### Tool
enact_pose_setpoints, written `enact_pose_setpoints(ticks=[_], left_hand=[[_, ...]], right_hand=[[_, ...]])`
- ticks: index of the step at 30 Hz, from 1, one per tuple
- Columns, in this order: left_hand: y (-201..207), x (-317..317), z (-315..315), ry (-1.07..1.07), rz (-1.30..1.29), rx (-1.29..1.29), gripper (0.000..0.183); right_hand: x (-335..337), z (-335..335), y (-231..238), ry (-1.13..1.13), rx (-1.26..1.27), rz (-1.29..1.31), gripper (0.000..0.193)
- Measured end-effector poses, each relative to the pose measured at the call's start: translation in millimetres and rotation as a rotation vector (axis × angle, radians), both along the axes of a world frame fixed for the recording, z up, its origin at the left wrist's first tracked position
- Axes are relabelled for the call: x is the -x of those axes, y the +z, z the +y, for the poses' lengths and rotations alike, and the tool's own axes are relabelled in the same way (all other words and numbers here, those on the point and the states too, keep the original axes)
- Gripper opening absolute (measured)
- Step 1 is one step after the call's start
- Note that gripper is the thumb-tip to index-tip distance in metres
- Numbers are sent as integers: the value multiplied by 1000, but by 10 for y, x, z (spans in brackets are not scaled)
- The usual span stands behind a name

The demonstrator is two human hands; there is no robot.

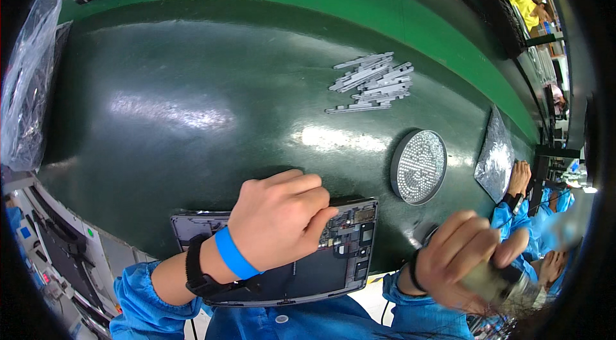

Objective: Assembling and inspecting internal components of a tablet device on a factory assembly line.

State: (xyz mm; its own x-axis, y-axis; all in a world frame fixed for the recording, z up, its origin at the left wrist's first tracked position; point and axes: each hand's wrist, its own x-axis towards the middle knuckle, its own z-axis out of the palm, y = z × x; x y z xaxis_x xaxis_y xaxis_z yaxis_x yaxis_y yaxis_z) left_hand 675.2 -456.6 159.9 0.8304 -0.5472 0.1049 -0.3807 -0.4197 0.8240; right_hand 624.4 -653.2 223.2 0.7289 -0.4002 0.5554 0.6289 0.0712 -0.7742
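Right fingers [471, 253] around a blurred object [489, 283], perhaps metallic.

I see a dark, rectangular device casing [308, 277] lying open side up at near centre, circuitry [350, 235] bared toward its right; at near right, a blurred object [493, 281] hangs raised, unidentifiable.

Strips [375, 88] behind device [301, 272], dish [395, 170] right (on table [192, 167])
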Motion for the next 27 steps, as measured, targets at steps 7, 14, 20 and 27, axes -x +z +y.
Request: enact_pose_setpoints(ticks=[7, 14, 20, 27], left_hand=[[-4, 10, 34, 25, -15, 9, 19], [-45, 19, 49, 43, -17, 31, 20], [-48, 23, 39, 43, -18, 32, 20], [-56, 29, 37, 48, -56, 55, 19]], right_hand=[[-149, 251, -233, 534, 172, 81, 55], [-86, 430, -264, 409, 101, 135, 58], [-126, 388, -384, 492, 73, 121, 33], [-119, 437, -295, 428, 240, 308, 72]])
